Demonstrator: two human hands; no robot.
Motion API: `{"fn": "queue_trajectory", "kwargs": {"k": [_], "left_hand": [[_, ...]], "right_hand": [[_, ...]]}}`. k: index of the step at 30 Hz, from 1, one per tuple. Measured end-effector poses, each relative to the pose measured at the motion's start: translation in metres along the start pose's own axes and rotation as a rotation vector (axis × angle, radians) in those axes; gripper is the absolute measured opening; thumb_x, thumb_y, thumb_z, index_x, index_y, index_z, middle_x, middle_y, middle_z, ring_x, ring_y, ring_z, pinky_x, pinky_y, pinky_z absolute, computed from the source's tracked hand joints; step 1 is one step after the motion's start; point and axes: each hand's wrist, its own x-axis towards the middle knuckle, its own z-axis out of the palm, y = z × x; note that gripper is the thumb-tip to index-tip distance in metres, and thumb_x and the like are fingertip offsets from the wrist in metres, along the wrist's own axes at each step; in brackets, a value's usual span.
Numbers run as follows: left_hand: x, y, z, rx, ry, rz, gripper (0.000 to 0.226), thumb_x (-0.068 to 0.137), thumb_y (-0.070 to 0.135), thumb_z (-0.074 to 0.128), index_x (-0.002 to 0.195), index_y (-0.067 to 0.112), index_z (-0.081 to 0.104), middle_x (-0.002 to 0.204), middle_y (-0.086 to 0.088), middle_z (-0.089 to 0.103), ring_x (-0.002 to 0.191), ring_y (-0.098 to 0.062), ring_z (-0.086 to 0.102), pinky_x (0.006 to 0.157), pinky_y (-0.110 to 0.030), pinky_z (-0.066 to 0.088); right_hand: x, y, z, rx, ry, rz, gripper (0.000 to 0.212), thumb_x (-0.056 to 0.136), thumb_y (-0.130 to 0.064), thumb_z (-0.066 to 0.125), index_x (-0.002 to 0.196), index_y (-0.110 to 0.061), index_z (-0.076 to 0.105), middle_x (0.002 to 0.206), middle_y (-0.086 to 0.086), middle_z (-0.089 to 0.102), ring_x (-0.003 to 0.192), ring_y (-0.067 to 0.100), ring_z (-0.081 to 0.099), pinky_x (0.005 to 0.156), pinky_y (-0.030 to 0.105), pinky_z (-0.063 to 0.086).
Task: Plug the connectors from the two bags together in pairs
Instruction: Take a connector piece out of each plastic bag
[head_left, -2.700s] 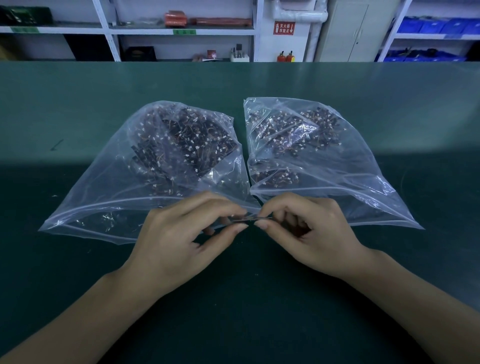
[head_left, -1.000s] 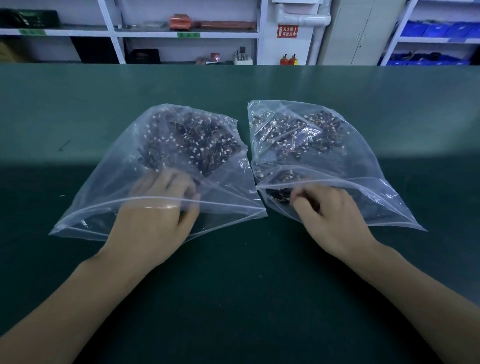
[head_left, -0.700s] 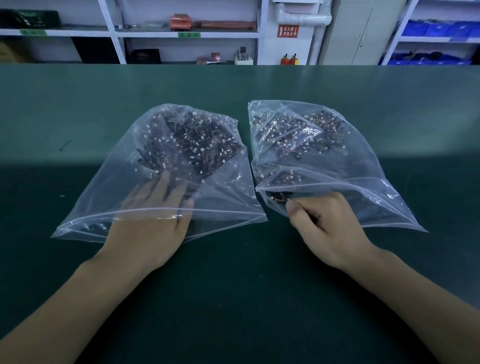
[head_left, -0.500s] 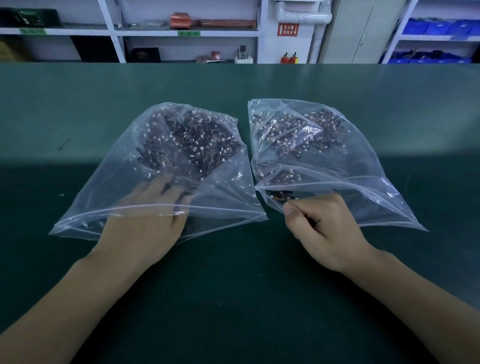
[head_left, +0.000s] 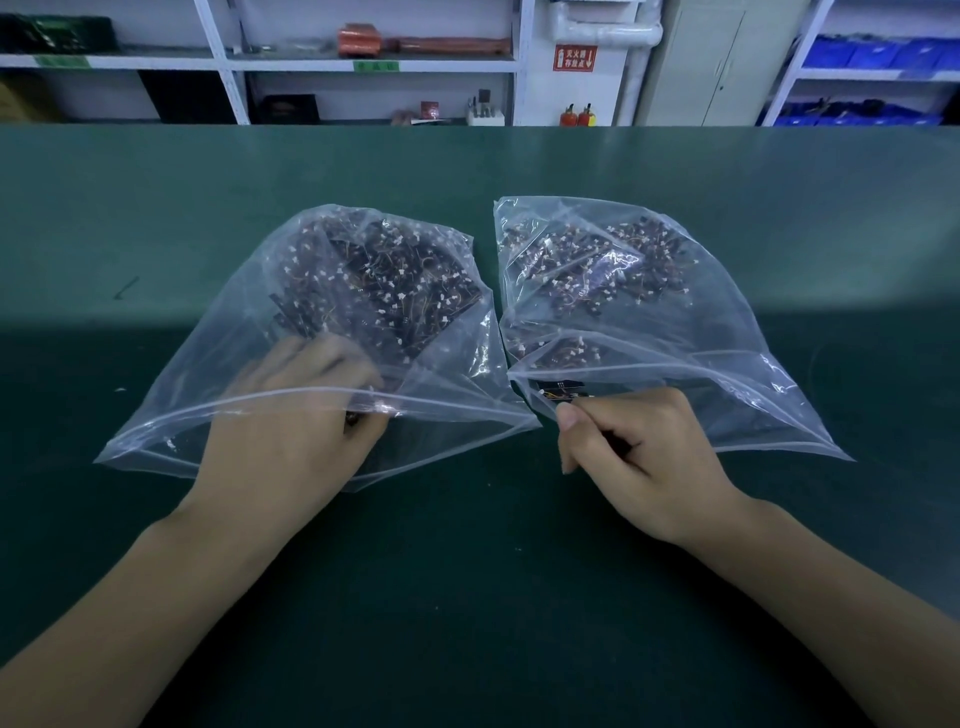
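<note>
Head view: two clear zip bags lie side by side on the green bench mat, each open toward the person and holding a heap of small wired connectors; the left hand is inside the mouth of the left bag, its fingers blurred behind the film, so whether they grasp a part cannot be told. The right hand sits at the mouth of the right bag, fingers curled and pinching a dark wired connector. The step in hand is judged to be picking one piece per bag; next, both must be drawn clear, aligned end to end and pressed together.
</note>
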Motion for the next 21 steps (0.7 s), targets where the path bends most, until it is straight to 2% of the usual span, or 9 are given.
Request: {"fn": "queue_trajectory", "kwargs": {"k": [3, 5, 8, 10, 12, 14, 18, 21], "left_hand": [[-0.002, -0.005, 0.005, -0.031, 0.026, 0.022, 0.015, 0.101, 0.032, 0.067, 0.097, 0.018, 0.066, 0.101, -0.006, 0.067, 0.095, -0.035, 0.064, 0.081, -0.054, 0.055], [-0.001, -0.003, 0.006, -0.015, 0.100, 0.077, 0.016, 0.102, 0.026, 0.066, 0.089, 0.017, 0.064, 0.094, -0.002, 0.065, 0.088, -0.032, 0.063, 0.074, -0.045, 0.053], [-0.001, 0.001, 0.001, -0.010, 0.147, 0.184, 0.014, 0.095, 0.030, 0.062, 0.085, 0.021, 0.068, 0.086, 0.008, 0.064, 0.078, -0.017, 0.057, 0.059, -0.024, 0.035], [-0.002, 0.003, 0.001, -0.037, 0.169, 0.202, 0.012, 0.094, 0.032, 0.064, 0.091, 0.025, 0.074, 0.085, 0.010, 0.069, 0.072, -0.016, 0.061, 0.055, -0.015, 0.027], [-0.006, 0.006, 0.006, -0.080, 0.190, 0.270, 0.013, 0.096, 0.033, 0.066, 0.094, 0.025, 0.076, 0.087, 0.010, 0.073, 0.074, -0.018, 0.069, 0.051, -0.021, 0.042], [-0.008, 0.008, 0.012, -0.133, 0.171, 0.354, 0.014, 0.101, 0.036, 0.065, 0.095, 0.027, 0.075, 0.090, 0.014, 0.073, 0.080, -0.015, 0.070, 0.055, -0.031, 0.054], [-0.009, 0.012, 0.018, -0.220, 0.156, 0.475, 0.016, 0.104, 0.036, 0.069, 0.099, 0.027, 0.080, 0.095, 0.016, 0.073, 0.088, -0.010, 0.070, 0.065, -0.029, 0.058], [-0.010, 0.015, 0.021, -0.300, 0.183, 0.524, 0.016, 0.102, 0.036, 0.074, 0.101, 0.023, 0.084, 0.093, 0.013, 0.075, 0.086, -0.009, 0.071, 0.068, -0.034, 0.061]], "right_hand": [[0.000, 0.000, 0.000, 0.002, 0.008, -0.008, 0.051, 0.107, -0.028, 0.049, 0.063, -0.010, 0.068, 0.049, -0.006, 0.049, 0.045, 0.010, 0.047, 0.049, 0.028, 0.038], [0.001, 0.000, 0.001, 0.009, 0.010, -0.011, 0.051, 0.107, -0.027, 0.049, 0.063, -0.010, 0.068, 0.049, -0.007, 0.048, 0.044, 0.010, 0.047, 0.048, 0.028, 0.038], [0.001, -0.001, 0.001, 0.016, 0.011, -0.012, 0.050, 0.107, -0.026, 0.050, 0.064, -0.009, 0.069, 0.048, -0.007, 0.047, 0.044, 0.011, 0.047, 0.048, 0.027, 0.037], [0.001, -0.002, 0.001, 0.023, 0.013, -0.012, 0.049, 0.107, -0.025, 0.051, 0.064, -0.009, 0.069, 0.049, -0.011, 0.046, 0.044, 0.009, 0.046, 0.049, 0.023, 0.035], [0.001, -0.004, 0.001, 0.028, 0.016, -0.014, 0.048, 0.106, -0.025, 0.052, 0.065, -0.009, 0.070, 0.052, -0.017, 0.042, 0.045, 0.006, 0.044, 0.050, 0.019, 0.033], [0.001, -0.004, 0.001, 0.032, 0.018, -0.015, 0.046, 0.107, -0.025, 0.052, 0.068, -0.010, 0.072, 0.053, -0.019, 0.038, 0.045, 0.004, 0.041, 0.052, 0.017, 0.032], [0.001, -0.004, 0.002, 0.040, 0.040, -0.005, 0.033, 0.105, -0.026, 0.056, 0.083, -0.011, 0.074, 0.056, -0.013, 0.043, 0.048, 0.007, 0.041, 0.054, 0.015, 0.031], [0.000, -0.006, 0.002, 0.042, 0.028, -0.038, 0.017, 0.101, -0.027, 0.067, 0.099, -0.012, 0.074, 0.063, -0.021, 0.045, 0.050, 0.003, 0.044, 0.058, 0.012, 0.032]]}}
